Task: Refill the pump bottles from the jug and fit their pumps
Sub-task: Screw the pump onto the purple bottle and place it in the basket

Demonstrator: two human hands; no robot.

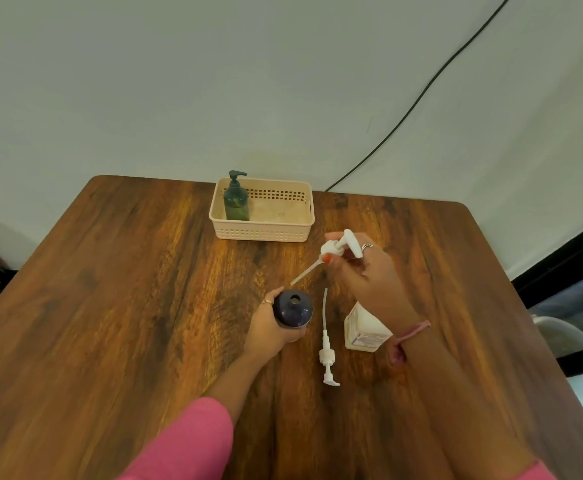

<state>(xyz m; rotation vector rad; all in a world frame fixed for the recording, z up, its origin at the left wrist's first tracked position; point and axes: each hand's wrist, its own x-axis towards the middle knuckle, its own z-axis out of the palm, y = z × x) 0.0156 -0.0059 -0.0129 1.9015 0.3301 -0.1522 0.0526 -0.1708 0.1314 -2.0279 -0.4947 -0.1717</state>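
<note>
My left hand (272, 332) grips a dark blue bottle (293, 308) standing upright on the wooden table (110, 306), its neck open with no pump. My right hand (362, 271) pinches a white pump (338, 245) above the table, its dip tube slanting down-left with the tip just above and left of the bottle's mouth. A second white pump (327, 348) lies flat on the table between the bottle and a white bottle (362, 332), which my right wrist partly hides. A green bottle (236, 199) with its pump fitted stands in a beige basket (265, 230).
The basket sits at the table's far edge by a pale wall, with a black cable (421, 95) running down behind it. The table's right edge drops off to a dark frame (560, 258) and a floor area beyond.
</note>
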